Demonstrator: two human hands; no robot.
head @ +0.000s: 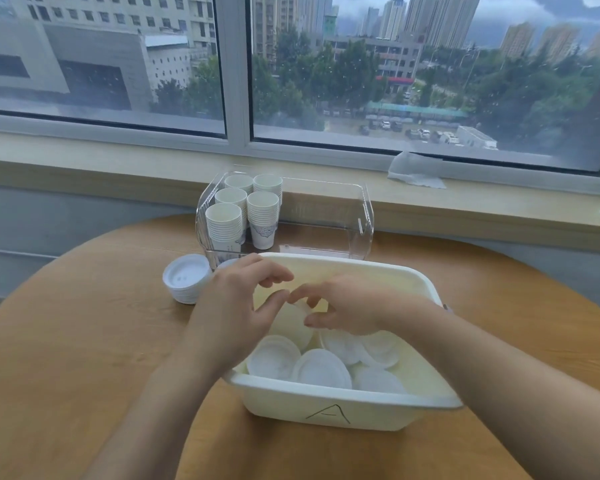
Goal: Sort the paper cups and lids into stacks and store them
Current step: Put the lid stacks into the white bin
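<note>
A single hand-drawn capital letter "A" in dark marker stands on the near outer wall of the white plastic bin (329, 412). No other text is legible.

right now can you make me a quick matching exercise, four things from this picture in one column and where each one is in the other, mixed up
Things:
1. stacks of paper cups
2. stack of lids
3. loose lids
4. crumpled cloth

Places:
A. on the window sill, to the right
B. inside the white tub marked A
C. on the wooden table, left of the tub
D. in the left side of the clear bin

Pairs: 1-D, 2-C, 3-B, 4-A
</note>
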